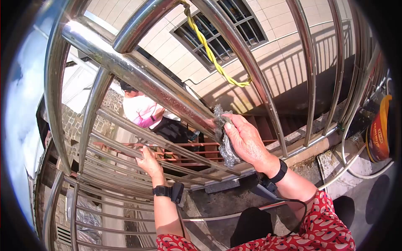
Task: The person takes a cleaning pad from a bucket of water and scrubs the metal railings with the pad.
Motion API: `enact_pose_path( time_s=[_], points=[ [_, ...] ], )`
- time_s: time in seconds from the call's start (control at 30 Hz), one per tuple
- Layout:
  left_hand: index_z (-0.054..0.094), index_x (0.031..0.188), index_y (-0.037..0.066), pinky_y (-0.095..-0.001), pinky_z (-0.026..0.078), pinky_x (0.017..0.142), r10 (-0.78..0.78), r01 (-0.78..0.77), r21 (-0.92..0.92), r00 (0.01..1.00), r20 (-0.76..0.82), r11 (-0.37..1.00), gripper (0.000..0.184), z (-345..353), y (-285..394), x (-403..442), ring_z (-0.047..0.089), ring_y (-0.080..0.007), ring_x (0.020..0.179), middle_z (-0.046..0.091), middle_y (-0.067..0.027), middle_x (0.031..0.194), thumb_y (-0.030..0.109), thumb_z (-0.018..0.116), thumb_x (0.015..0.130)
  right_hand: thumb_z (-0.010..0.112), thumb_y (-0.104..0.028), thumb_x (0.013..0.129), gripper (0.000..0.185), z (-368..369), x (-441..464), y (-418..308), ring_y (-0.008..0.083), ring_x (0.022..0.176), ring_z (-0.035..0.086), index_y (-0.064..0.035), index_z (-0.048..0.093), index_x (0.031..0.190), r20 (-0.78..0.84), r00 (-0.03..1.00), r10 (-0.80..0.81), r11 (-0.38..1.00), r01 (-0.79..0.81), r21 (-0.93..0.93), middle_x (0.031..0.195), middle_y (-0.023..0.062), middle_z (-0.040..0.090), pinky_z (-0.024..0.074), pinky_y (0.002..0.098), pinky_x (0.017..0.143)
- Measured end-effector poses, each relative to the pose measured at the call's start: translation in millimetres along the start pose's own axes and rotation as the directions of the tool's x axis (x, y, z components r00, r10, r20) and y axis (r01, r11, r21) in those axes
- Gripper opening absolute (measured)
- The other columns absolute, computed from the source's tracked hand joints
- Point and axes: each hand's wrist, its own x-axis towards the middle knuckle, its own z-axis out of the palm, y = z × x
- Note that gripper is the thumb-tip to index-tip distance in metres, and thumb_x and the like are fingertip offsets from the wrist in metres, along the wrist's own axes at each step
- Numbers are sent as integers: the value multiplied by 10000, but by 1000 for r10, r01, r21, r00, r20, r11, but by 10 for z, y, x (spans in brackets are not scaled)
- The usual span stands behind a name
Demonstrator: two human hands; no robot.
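Observation:
My right hand (250, 144) is closed around a silvery steel wool scourer (228, 152), which presses against the lower end of a thick, shiny metal rail (150, 81). Lower and to the left, my left hand (150, 163) is wrapped round one of the thinner metal bars (121, 147) of the same railing. Its fingertips are partly hidden behind that bar. A yellow twisted wire (205, 46) hangs from the upper bars, above my right hand.
An orange-red bucket (378, 131) stands at the right, beside a looping white hose (346, 165). Curved upright bars (307, 71) rise ahead. Beyond the railing are a person in a light top (140, 109), a tiled wall (289, 35) and a barred window (220, 31).

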Motion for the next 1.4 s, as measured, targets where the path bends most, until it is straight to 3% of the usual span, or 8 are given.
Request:
enact_pose_path(
  time_s=[0.23, 0.37, 0.5, 0.73, 0.83, 0.93, 1.3, 1.4],
  points=[
    [468, 886, 62, -235, 313, 440, -38, 39, -106, 999, 8, 994, 126, 64, 45, -40, 400, -71, 504, 476, 12, 657, 120, 576, 914, 402, -277, 965, 345, 104, 1386, -991, 312, 861, 536, 10, 589, 1001, -15, 917, -400, 914, 400, 71, 883, 202, 567, 426, 395, 820],
    [478, 862, 59, -226, 315, 451, -65, 64, -100, 998, -10, 993, 136, 37, -96, -20, 404, -67, 511, 459, 18, 650, 134, 581, 910, 415, -329, 967, 388, 81, 1677, -1069, 144, 868, 535, 3, 581, 1081, 358, 923, -144, 857, -65, 511, 951, 104, 605, 433, 297, 795],
    [479, 866, 50, -237, 347, 468, -90, 91, 6, 994, -63, 996, 134, 130, 132, -99, 432, -76, 529, 439, 24, 659, 132, 576, 911, 445, -310, 948, 348, 144, 1509, -1057, 102, 911, 537, -17, 565, 1092, 370, 923, 110, 639, -351, 685, 961, 46, 587, 440, 269, 779],
    [497, 832, 13, -274, 401, 587, 5, -5, 4, 998, -68, 1000, 192, 121, 45, -92, 464, -118, 613, 491, -16, 698, 151, 614, 896, 510, -251, 909, 443, 326, 736, -507, 254, 1142, 454, -13, 439, 1275, -25, 987, -160, 952, 161, 260, 1216, 169, 489, 341, 364, 988],
    [495, 808, 3, -303, 412, 608, -2, 3, 17, 999, -54, 1000, 208, 35, -157, -39, 458, -147, 608, 501, -33, 689, 144, 627, 886, 722, -217, 759, 779, 486, 475, -582, 462, 1264, 298, -26, 282, 1372, -89, 849, -520, 806, 454, -379, 1405, 316, 211, 270, 495, 1047],
    [501, 827, -3, -311, 426, 616, -42, 45, 62, 998, -46, 997, 191, 62, -87, -53, 482, -149, 625, 528, -48, 701, 123, 639, 868, 732, -141, 742, 805, 467, 542, -640, 469, 1263, 295, -45, 275, 1397, -50, 843, -535, 778, 468, -419, 1419, 316, 182, 272, 495, 1052],
    [549, 933, 15, -293, 456, 680, 114, -112, 62, 993, -31, 992, 164, 76, -124, -49, 527, -130, 697, 579, -27, 780, 120, 650, 855, 739, -127, 687, 725, 288, 1499, -1800, 377, 1169, 425, -82, 407, 1330, 558, 408, -722, -72, 758, -648, 1391, 187, 366, 355, 491, 1000],
    [572, 976, 7, -282, 459, 698, 76, -73, 94, 997, -22, 993, 178, 63, -57, -75, 548, -121, 725, 600, -36, 819, 115, 648, 857, 659, -140, 743, 402, 271, 1788, -2103, 352, 1065, 509, -41, 536, 1113, 555, 206, -806, -212, 775, -595, 1195, 180, 505, 417, 457, 884]
  ],
)
